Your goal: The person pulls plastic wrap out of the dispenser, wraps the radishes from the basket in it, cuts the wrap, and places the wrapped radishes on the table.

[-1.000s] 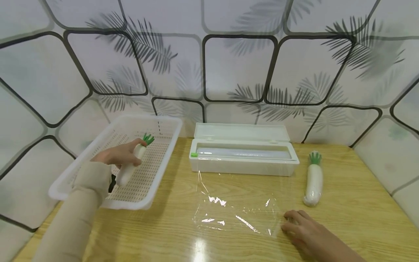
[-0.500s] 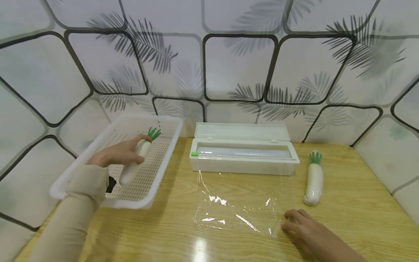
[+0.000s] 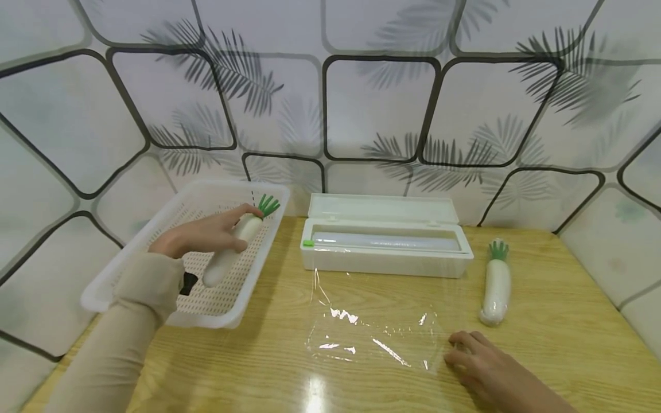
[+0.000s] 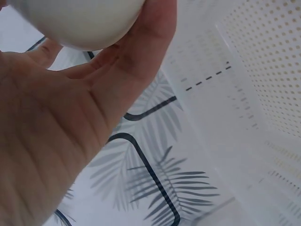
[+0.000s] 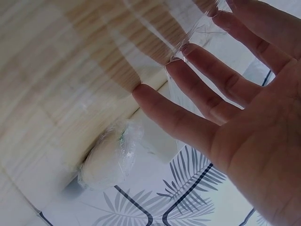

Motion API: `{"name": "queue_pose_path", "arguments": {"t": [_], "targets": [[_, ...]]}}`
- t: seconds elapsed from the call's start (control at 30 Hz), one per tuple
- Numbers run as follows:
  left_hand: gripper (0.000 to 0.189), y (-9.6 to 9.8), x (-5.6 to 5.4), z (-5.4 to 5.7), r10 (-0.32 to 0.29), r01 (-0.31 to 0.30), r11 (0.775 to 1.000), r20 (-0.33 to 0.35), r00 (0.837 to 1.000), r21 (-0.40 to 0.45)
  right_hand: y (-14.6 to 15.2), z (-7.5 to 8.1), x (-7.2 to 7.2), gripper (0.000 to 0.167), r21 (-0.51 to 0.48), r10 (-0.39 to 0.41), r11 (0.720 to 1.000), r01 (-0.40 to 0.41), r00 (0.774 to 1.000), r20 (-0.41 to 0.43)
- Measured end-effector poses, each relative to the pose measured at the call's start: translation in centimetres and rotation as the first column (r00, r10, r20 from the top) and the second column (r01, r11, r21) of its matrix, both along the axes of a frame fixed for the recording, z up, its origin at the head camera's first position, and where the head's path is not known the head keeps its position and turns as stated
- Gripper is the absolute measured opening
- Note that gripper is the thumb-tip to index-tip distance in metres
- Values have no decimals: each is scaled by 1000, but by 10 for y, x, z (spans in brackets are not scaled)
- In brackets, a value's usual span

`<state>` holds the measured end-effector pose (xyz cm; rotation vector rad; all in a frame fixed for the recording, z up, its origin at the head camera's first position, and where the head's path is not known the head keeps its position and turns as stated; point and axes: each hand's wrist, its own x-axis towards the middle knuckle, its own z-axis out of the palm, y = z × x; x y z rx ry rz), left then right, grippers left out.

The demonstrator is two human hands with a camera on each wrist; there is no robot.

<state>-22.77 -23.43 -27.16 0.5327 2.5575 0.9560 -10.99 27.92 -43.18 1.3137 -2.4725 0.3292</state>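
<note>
Right of the wrap box lies a wrapped radish; left hand grips an unwrapped radish; right hand pinches film.

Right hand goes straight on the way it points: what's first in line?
Likely the clear plastic film, its edge lying right by the fingers of the right hand; exact contact is hard to judge.

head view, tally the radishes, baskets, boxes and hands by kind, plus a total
Radishes: 2, the held radish and the lying radish on the table
Baskets: 1, the white basket
Boxes: 1, the open white box
Hands: 2, the left hand and right hand
Total: 6
</note>
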Motion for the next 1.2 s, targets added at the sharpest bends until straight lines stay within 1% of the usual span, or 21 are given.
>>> {"name": "queue_pose_path", "arguments": {"t": [0.13,0.23,0.4,0.63,0.83,0.87,0.93,0.97,1.07,1.1,1.2], "targets": [[68,8,2,5,-22,22,1000,9,1000,20,0,0,1,49,6,-6,1000,6,1000,8],[69,15,3,7,-51,51,998,-1,999,28,0,1,0,48,12,-9,1000,9,1000,13],[69,29,4,10,-100,100,995,-21,995,13,0,1,0,48,6,-10,1000,9,1000,8],[69,52,5,12,-184,184,983,-70,980,0,-2,1,2,42,-4,-29,1000,29,1000,7],[69,72,5,11,-251,250,968,-82,964,-22,-1,1,1,40,2,-34,999,34,999,-5],[69,76,5,11,-260,259,966,-81,962,-21,0,1,1,31,-1,-32,999,32,999,-8],[68,85,5,10,-275,275,961,-71,959,-5,0,0,1,7,-14,-23,1000,23,1000,-11],[68,89,5,9,-282,283,959,-66,957,2,0,0,1,9,-22,-20,1000,20,1000,-13],[68,101,6,6,-308,309,951,-27,951,31,0,-1,2,47,-35,-19,999,18,1000,-21],[68,105,7,5,-317,317,948,-14,948,32,0,-1,2,49,-36,-21,999,20,1000,-20],[70,115,9,1,-350,350,936,3,937,31,0,0,2,47,-25,-28,999,28,999,-18]]}}
